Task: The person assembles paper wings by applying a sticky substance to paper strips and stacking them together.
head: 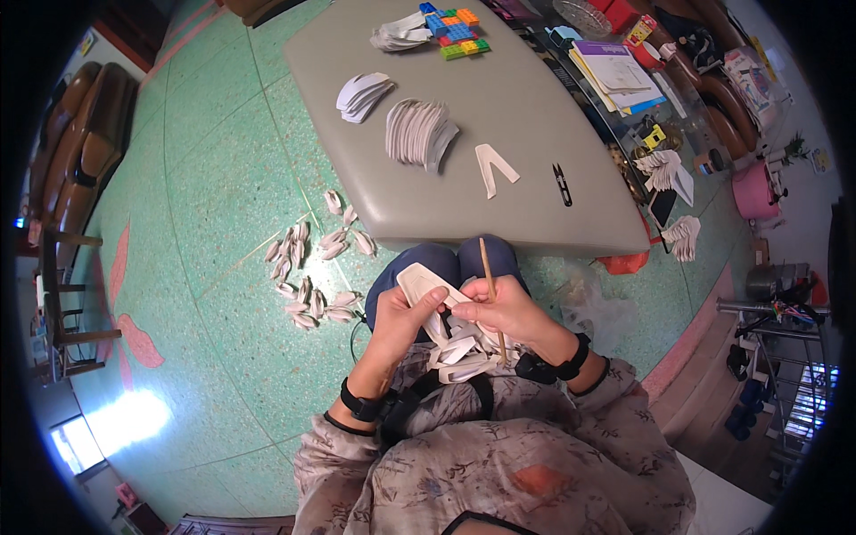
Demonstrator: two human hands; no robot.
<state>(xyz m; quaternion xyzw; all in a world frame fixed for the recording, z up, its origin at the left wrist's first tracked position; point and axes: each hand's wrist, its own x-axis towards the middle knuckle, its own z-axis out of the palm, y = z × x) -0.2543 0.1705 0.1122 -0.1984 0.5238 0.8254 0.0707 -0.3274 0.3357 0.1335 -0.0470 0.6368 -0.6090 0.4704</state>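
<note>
Over my lap, my left hand (405,319) grips the wide end of a folded white fabric piece (422,281), thumb on top, stitched lines along its edges. My right hand (513,309) pinches the piece's narrower part and also holds a thin wooden stick (487,264), which stands up past the fingers. Several similar white pieces (461,354) lie loosely in my lap below both hands. On the grey padded bench (535,100) before me are a V-shaped white piece (493,168) and black thread snips (562,184).
Stacks of white fabric pieces (418,134) and toy building bricks (458,30) sit on the bench. Bundled pieces (314,301) lie on the green floor to the left. At right stands a glass table (689,124) with papers (615,70). A clear plastic bag (595,301) lies below.
</note>
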